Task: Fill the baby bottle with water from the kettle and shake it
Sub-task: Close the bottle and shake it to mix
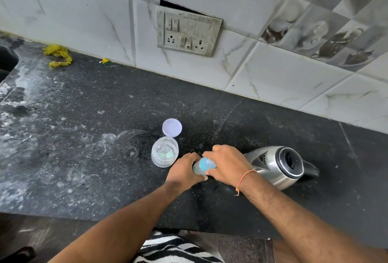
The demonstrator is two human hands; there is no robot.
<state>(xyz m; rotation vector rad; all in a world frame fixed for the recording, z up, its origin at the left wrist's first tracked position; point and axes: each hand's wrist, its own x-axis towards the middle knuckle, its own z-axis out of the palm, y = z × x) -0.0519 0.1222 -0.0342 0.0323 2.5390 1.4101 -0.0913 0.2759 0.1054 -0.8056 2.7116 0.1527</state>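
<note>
Apparently midway: both hands, left point(184, 169) and right point(227, 163), grasping bottle point(202, 166) on counter point(105, 158) between jar point(164, 154) and open kettle point(277, 165), probably turning its blue top; water level unreadable, filling unconfirmed, shaking yet to do.

A home kitchen is being shown by a black speckled stone worktop point(88, 99), white marble-patterned wall tiles point(69, 11), a grimy socket-and-switch plate point(186, 33) and a steel electric kettle point(279, 164).

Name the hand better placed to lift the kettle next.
Right, probably. The right hand lies beside the kettle, while the left hand grips the baby bottle on its far side.
</note>
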